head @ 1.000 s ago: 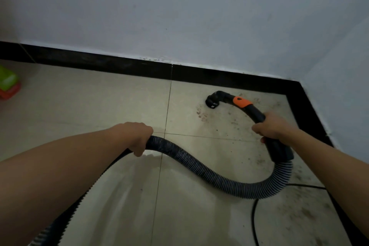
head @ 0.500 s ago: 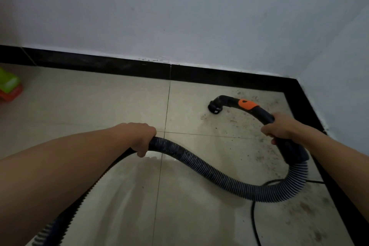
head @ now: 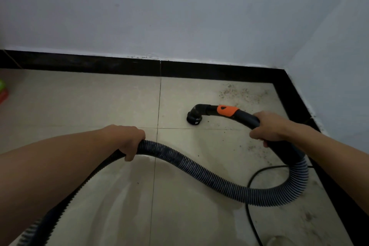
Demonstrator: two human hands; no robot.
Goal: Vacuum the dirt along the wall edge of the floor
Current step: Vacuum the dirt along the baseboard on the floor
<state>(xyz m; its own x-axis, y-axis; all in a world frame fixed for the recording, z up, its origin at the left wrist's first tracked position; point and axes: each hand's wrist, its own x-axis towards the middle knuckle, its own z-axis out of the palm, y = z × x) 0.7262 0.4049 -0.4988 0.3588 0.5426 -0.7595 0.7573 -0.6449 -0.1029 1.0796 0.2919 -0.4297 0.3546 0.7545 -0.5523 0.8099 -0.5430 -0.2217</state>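
Observation:
My right hand [head: 268, 127] grips the black curved vacuum handle [head: 245, 116], just behind its orange collar [head: 227, 110]. The round black nozzle [head: 193, 119] points down onto the beige floor tile, left of the hand. My left hand [head: 130, 141] grips the ribbed dark hose [head: 209, 173], which sags in a loop across the floor to the handle. Brown dirt specks [head: 239, 93] lie scattered near the corner, between the nozzle and the black skirting [head: 199, 71]. More dirt [head: 257, 147] shows below my right hand.
White walls meet in a corner at the right, edged by black skirting [head: 299, 106]. A black power cable [head: 251, 205] curves over the floor under the hose. A green and red object [head: 3, 92] sits at the far left edge. A wet sheen [head: 129, 195] covers the near tiles.
The nozzle has slid back from the wall toward me, and the brown patch beside it is gone. My right hand pulled back with the handle. My left hand keeps its grip on the hose.

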